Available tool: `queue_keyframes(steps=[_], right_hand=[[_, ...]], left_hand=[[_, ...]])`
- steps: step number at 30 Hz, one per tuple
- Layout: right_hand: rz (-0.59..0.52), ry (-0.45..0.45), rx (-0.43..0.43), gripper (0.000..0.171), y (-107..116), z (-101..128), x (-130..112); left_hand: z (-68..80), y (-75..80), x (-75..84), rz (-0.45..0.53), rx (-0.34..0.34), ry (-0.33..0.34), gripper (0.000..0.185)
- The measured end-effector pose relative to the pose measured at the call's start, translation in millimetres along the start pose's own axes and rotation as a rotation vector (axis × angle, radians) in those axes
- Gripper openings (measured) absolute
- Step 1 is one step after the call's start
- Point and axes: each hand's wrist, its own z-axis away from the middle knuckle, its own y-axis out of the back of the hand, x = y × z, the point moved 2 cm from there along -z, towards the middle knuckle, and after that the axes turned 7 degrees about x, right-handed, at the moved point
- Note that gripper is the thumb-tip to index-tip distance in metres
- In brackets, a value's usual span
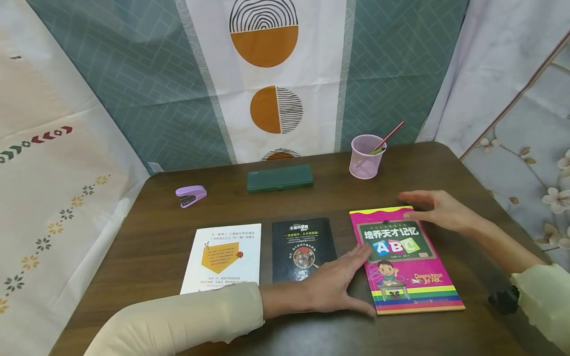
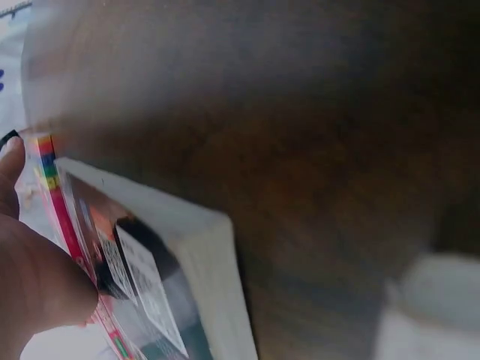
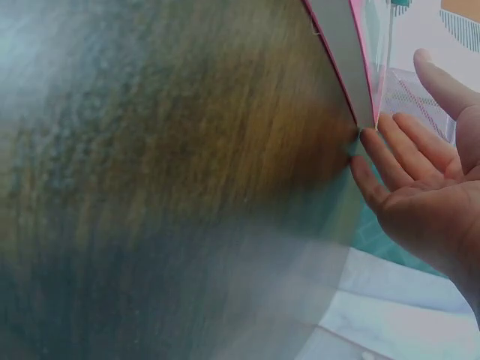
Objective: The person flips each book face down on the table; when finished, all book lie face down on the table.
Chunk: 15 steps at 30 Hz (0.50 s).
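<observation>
Your pink ABC book point(image 1: 403, 259) lies flat on the wooden table point(image 1: 151, 237), rightmost in a row of three, with the black book point(image 1: 303, 248) just beside it and the white book point(image 1: 222, 257) further left. The likeliest trouble, as I judge it, is that a push from your left hand point(image 1: 334, 284) slides the pink book crooked or rides it up over the black book's edge, since nothing is gripped and the two covers sit so close. A firmer shove toward the back could also carry it toward the pink pen cup point(image 1: 366, 155), though that stands well apart for now. Your left hand lies flat with fingers straight, reaching across the lower part of the black book so the fingertips touch the pink book's left edge; it holds nothing. Your right hand point(image 1: 438, 210) is also flat and relaxed, fingers extended and resting at the book's top right corner point(image 3: 364, 124), clasping nothing; the right wrist view shows the fingertips point(image 3: 375, 161) meeting that corner. Both forearms come in low from the near edge. The green case point(image 1: 279, 178) and purple stapler point(image 1: 191, 195) sit at the back, away from both hands
</observation>
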Motion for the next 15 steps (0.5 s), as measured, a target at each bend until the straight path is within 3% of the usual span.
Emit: queue_keyframes(steps=[9, 15], right_hand=[[0.003, -0.004, 0.015, 0.068, 0.5, 3.6, 2.9], [-0.001, 0.004, 0.02, 0.064, -0.4, 5.6, 4.7]], left_hand=[[-0.5, -14.8, 11.5, -0.166, -0.007, -0.006, 0.121], [-0.9, -20.4, 14.6, -0.27, 0.026, -0.015, 0.122]])
